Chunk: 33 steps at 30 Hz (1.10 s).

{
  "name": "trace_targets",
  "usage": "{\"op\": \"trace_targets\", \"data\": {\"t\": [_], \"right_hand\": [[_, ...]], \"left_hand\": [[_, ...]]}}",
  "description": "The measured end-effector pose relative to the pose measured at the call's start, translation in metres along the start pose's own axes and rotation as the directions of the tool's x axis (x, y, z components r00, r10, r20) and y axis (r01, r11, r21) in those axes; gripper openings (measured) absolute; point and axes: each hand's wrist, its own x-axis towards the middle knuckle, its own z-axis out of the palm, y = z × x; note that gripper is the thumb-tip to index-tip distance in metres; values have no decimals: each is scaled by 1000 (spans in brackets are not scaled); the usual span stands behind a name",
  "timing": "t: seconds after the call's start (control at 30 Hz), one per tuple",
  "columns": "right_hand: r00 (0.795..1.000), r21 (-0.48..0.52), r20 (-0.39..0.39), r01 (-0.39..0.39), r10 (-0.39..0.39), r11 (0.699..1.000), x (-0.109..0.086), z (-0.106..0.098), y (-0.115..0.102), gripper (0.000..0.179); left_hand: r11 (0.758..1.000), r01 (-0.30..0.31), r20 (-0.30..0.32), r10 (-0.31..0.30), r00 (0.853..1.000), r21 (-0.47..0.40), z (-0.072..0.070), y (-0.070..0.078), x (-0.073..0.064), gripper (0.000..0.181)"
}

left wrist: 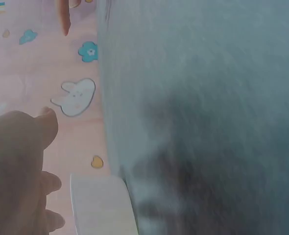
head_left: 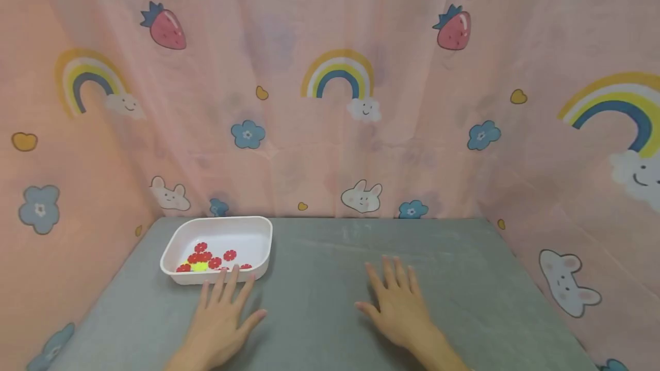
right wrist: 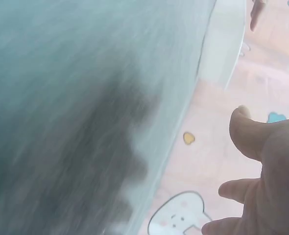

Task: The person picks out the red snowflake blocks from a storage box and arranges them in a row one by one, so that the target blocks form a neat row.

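Note:
A white plastic tub (head_left: 260, 245) stands at the back left of the grey table. Inside it lie several small red flower-shaped pieces (head_left: 230, 255) and a little yellow (head_left: 200, 267), partly hidden by the front wall. My left hand (head_left: 219, 319) is spread palm down just in front of the tub, its fingertips overlapping the front rim in the head view. To the right, my right hand (head_left: 399, 308) hovers over the table with its fingers spread and nothing in it. Both wrist views show the hands above the tabletop, casting shadows on it.
The grey table (head_left: 330, 291) runs back to a pink patterned curtain (head_left: 319, 170), which closes off the rear and both sides. In the left wrist view the tub's side (left wrist: 103, 200) shows near the lower edge.

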Motion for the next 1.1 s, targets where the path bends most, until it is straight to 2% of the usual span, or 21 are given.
{"op": "trace_targets", "data": {"t": [0.27,0.5,0.7,0.93,1.0,1.1], "right_hand": [[998,33,6,66,-66,997,16,3,-26,78],[997,106,40,67,-72,992,34,8,-48,76],[995,109,10,96,-98,989,54,19,-65,73],[989,117,-32,149,-147,982,74,26,-86,69],[988,128,-38,156,-153,979,78,29,-91,69],[988,153,-43,155,-151,976,85,31,-98,67]], "left_hand": [[999,43,-24,-43,999,12,-7,-21,-8,67],[995,99,-12,-99,995,25,-19,-43,-7,65],[993,120,-83,-120,989,-5,-27,-62,-3,62],[989,139,-211,-145,967,-44,-33,-85,3,54],[986,151,-229,-163,960,-68,-35,-90,5,50],[975,191,-221,-211,952,-111,-36,-97,9,49]]}}
